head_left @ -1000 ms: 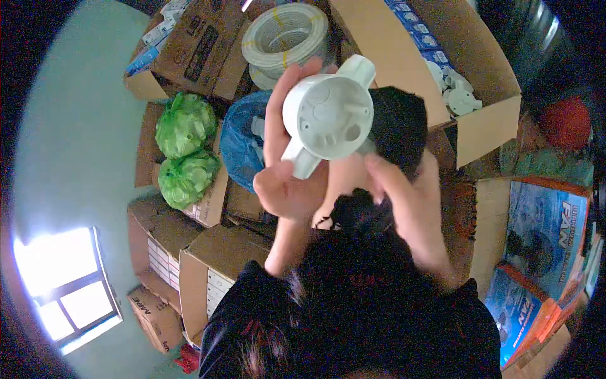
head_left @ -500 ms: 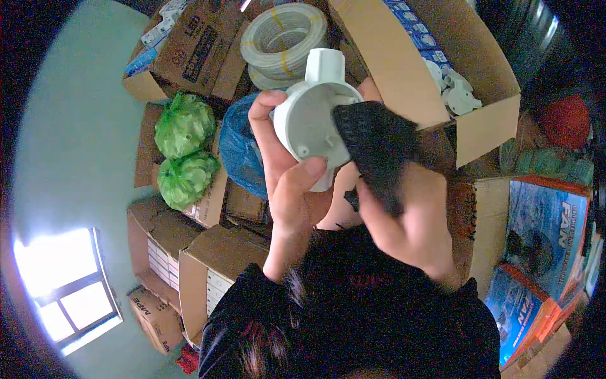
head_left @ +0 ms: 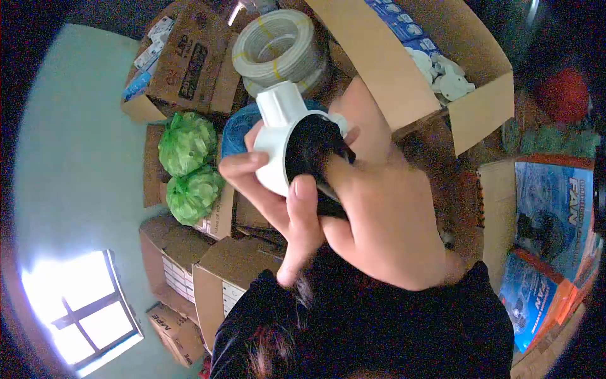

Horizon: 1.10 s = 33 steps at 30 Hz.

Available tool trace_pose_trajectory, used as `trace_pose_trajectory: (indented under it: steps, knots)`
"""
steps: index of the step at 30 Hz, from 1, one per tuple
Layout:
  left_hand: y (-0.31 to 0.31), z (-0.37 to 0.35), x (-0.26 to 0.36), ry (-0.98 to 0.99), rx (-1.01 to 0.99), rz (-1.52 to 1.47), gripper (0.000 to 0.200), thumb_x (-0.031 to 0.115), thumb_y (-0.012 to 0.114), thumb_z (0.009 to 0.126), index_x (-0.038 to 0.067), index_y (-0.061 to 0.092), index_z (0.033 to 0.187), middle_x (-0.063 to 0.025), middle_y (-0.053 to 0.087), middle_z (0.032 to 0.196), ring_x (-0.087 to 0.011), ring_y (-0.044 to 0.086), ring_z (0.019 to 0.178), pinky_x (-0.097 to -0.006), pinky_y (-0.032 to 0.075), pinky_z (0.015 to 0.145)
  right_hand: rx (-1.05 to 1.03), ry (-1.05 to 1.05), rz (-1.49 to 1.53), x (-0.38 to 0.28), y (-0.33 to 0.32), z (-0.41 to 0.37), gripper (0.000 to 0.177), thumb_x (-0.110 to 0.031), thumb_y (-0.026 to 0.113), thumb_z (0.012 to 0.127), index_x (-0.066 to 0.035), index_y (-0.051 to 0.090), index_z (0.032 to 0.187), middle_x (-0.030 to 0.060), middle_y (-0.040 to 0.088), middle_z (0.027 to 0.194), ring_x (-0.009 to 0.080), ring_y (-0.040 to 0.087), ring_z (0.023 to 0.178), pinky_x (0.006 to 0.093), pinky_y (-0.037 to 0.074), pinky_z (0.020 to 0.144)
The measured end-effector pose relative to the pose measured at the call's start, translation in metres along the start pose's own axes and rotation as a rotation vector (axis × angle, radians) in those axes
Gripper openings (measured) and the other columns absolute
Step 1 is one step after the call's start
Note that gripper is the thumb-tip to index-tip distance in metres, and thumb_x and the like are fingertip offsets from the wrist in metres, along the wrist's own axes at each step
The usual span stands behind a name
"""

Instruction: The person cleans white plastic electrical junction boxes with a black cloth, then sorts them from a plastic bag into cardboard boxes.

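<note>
A round white plastic conduit junction box (head_left: 270,165) with a stub pipe socket faces me, tilted to the right. My left hand (head_left: 287,211) grips it from the left, thumb on the near rim and fingers around the outside. My right hand (head_left: 391,208) presses a black cloth (head_left: 312,148) into the box's hollow, its fingers pushing the fabric inside. The cloth covers most of the interior.
An open carton (head_left: 476,120) at upper right holds similar white fittings (head_left: 451,82). Coiled white cable (head_left: 274,47) lies beyond my hands. Green bags (head_left: 187,145), a blue bag (head_left: 237,129) and cartons stand left; fan boxes (head_left: 552,218) are at right.
My right hand has moved the black cloth from the box's right edge into its hollow. The box has shifted down and left and turned to the right.
</note>
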<state>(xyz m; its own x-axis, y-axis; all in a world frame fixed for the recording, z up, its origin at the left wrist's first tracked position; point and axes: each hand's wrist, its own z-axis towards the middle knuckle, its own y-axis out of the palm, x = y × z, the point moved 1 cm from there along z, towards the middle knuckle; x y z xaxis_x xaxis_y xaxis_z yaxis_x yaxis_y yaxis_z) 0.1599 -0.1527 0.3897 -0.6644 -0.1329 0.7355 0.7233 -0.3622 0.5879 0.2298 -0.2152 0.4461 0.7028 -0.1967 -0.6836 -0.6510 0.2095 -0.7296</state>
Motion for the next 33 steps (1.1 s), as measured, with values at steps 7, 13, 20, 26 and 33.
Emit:
trace_pose_trajectory:
  steps: [7,13,20,26,33]
  knots:
    - [-0.017,0.019,0.0,0.055,-0.205,0.057,0.058,0.056,0.047,0.072,0.016,0.037,0.113,-0.0244,0.047,0.106,-0.0433,0.05,0.091,-0.0633,0.046,0.068,-0.068,-0.126,0.065,0.002,-0.004,-0.006,0.025,-0.017,0.063,0.062,-0.003,0.053,0.081,0.0165,0.055,0.067,0.0351,0.054,0.064,0.0416,0.042,0.059]
    - [-0.014,0.017,0.0,-0.233,0.096,-0.091,0.066,0.066,0.033,0.077,0.009,0.037,0.11,-0.0186,0.049,0.104,-0.0335,0.051,0.094,-0.0546,0.043,0.079,-0.001,-0.173,0.625,0.027,0.008,-0.002,0.017,-0.011,0.055,0.07,-0.001,0.053,0.084,0.0145,0.055,0.069,0.0284,0.054,0.064,0.0356,0.041,0.059]
    - [-0.006,0.022,0.004,-0.155,0.145,0.093,0.034,0.042,0.045,0.086,0.015,0.028,0.101,-0.0141,0.049,0.1,-0.0229,0.053,0.087,-0.0301,0.047,0.066,-0.11,0.17,0.966,0.029,-0.003,-0.011,0.018,-0.009,0.053,0.072,0.002,0.052,0.086,0.0143,0.056,0.069,0.0251,0.056,0.063,0.0352,0.043,0.059]
    - [-0.003,0.016,-0.012,0.18,0.166,0.181,0.035,0.03,0.051,0.075,0.01,0.031,0.094,-0.0172,0.047,0.095,-0.0289,0.051,0.082,-0.0401,0.045,0.067,0.021,-0.177,0.643,0.031,0.018,0.011,0.02,-0.016,0.056,0.067,0.0,0.052,0.079,0.0143,0.053,0.066,0.0287,0.053,0.06,0.0361,0.041,0.058]
    - [-0.003,0.018,0.009,-0.082,0.162,-0.413,0.049,0.033,0.047,0.069,0.008,0.044,0.111,-0.0191,0.042,0.107,-0.0416,0.049,0.085,-0.0584,0.047,0.065,-0.295,-0.452,0.714,0.03,-0.001,0.011,0.024,-0.013,0.053,0.069,0.0,0.05,0.088,0.0199,0.057,0.068,0.0394,0.056,0.066,0.0408,0.046,0.058]
